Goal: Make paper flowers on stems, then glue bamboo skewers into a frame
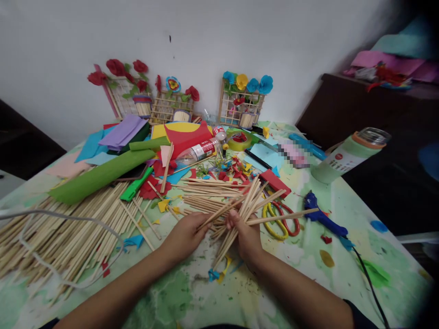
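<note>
My right hand (247,237) is closed round a fanned bundle of thin wooden sticks (247,205) just above the table. My left hand (187,235) pinches one stick of that bundle at its near end, fingers curled. More loose sticks (206,192) lie on the table just behind both hands. A large heap of the same sticks (65,228) spreads over the left of the table.
Yellow and red scissors (279,219) and a blue glue gun (322,217) with its black cord lie right of my hands. Coloured paper, a green roll (99,176), a plastic bottle (200,151), a green tumbler (350,155) and stick frames with paper flowers (243,103) fill the back.
</note>
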A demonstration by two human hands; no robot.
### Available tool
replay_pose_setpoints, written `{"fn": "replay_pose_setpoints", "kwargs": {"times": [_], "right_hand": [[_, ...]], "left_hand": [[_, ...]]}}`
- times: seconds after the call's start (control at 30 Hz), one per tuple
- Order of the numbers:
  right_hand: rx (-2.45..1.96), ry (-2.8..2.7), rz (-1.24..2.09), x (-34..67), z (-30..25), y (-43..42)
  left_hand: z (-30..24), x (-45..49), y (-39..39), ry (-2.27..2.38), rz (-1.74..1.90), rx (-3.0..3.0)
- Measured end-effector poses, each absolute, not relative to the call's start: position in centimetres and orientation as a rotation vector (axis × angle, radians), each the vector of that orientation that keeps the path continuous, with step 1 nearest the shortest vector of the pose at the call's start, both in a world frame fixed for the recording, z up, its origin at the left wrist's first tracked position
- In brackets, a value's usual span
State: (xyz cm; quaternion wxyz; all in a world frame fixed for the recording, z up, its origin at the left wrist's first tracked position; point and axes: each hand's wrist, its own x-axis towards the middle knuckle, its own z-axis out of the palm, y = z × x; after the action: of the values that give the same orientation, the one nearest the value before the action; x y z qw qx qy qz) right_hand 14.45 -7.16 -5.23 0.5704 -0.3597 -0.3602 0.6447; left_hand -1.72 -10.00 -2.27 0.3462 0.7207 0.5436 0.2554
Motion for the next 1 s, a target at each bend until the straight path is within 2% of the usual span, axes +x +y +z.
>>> {"fn": "replay_pose_setpoints", "kwargs": {"times": [0.3, 0.57, 0.77, 1.0], "right_hand": [[-0.812, -0.813, 1.498, 14.2, -5.4, -7.0], [-0.796, -0.552, 1.539, 14.0, -4.4, -6.6], [-0.83, -0.442, 1.599, 14.3, -4.3, -6.0], [-0.804, -0.543, 1.614, 14.3, -4.3, -6.1]], "left_hand": [[-2.9, -2.0, -10.3, 1.529, 0.45, 2.184], [-2.3, -5.9, -8.0, 2.038, 0.229, 2.172], [-1.9, -8.2, -6.8, 2.251, 0.41, 1.971], [-2.9, -7.0, -7.4, 1.976, 0.707, 2.068]]}}
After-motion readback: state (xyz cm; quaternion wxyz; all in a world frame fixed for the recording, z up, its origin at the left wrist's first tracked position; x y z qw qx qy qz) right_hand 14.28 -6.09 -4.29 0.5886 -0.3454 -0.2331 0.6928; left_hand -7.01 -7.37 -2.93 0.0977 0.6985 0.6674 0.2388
